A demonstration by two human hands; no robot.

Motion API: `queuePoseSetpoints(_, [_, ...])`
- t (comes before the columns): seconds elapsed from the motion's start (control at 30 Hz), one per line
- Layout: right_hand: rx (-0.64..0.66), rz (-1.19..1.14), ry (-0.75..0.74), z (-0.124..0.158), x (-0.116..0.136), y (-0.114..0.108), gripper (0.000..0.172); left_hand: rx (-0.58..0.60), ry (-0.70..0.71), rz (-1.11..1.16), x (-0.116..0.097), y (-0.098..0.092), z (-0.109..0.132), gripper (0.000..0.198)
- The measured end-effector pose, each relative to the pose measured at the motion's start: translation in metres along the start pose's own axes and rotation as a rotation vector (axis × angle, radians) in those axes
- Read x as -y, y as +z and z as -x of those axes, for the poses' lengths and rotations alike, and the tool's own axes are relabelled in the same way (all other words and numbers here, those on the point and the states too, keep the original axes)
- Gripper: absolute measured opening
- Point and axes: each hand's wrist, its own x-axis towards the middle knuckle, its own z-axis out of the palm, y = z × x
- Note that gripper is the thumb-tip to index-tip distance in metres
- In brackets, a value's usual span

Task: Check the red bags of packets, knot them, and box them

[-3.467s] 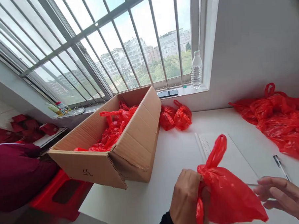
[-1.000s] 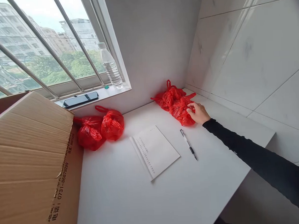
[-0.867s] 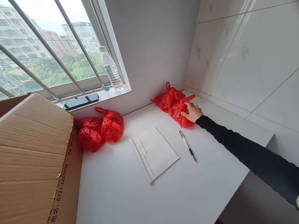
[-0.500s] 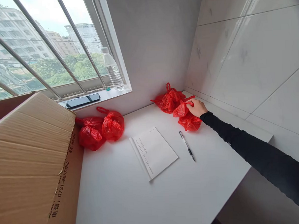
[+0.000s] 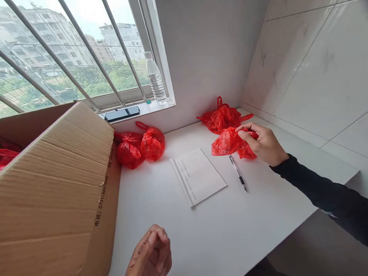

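Observation:
My right hand (image 5: 266, 144) has its fingers closed on the top of a red plastic bag (image 5: 224, 142), which hangs over the right part of the table. Partly hidden under and behind that hand is another red bag (image 5: 247, 152). Behind them, against the wall, rests a knotted red bag (image 5: 220, 119) with its loops sticking up. My left hand (image 5: 150, 255) is over the front of the table, fingers curled in and thumb against them, and nothing shows in it.
A cardboard box (image 5: 52, 188) with red bags inside stands at left. Beside it sit two tied red bags (image 5: 153, 144). A notebook (image 5: 200, 176) and a pen (image 5: 239, 174) lie on the white table (image 5: 182, 231). The sill holds a phone (image 5: 122, 113) and a water bottle (image 5: 156, 83).
My right hand has drawn the red bag nearer, off the pile. My left hand has come into view at the bottom. The view has turned left, showing the inside of the box.

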Motion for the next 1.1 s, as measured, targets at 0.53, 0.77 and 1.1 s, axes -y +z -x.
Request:
queuePoseSetpoints(0.53, [0.682, -0.161, 0.08, 0.176, 0.066, 0.012, 0.031, -0.221, 0.347, -0.778, 0.062, 0.053, 0.018, 0.017])
queuePoseSetpoints(0.77, [0.637, 0.022, -0.148, 0.172, 0.043, 0.019, 0.029, -0.327, 0.588, -0.943, 0.056, 0.054, 0.026, 0.035])
queuePoseSetpoints(1.1, [0.668, 0.08, -0.146, 0.17, 0.031, 0.029, 0.027, -0.259, 0.591, -1.077, 0.058, 0.05, 0.008, 0.013])
